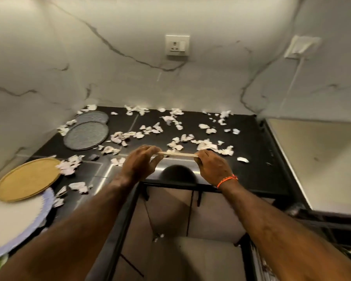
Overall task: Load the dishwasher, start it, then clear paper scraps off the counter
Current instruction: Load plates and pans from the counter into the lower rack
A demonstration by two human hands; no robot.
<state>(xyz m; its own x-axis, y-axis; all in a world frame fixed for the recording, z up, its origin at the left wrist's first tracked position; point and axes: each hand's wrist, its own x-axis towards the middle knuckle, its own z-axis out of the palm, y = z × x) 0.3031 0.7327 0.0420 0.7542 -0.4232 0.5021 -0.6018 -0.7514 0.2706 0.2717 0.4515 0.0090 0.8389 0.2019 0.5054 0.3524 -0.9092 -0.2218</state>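
Both my hands hold a thin, pale flat piece (177,154), seen edge-on like card or a wooden strip, level above the counter's front edge. My left hand (141,162) pinches its left end, and my right hand (213,166), with an orange thread at the wrist, pinches its right end. Several torn white paper scraps (206,144) lie scattered over the black counter (257,142), from the back wall to just behind the piece. More paper scraps (78,186) lie by the plates at the left.
Two grey round plates (86,135) lie at the back left. A tan plate (26,179) rests on a white plate with a blue rim (12,226) at the front left. A wall socket (177,45) sits above. A pale appliance top (320,165) borders the right.
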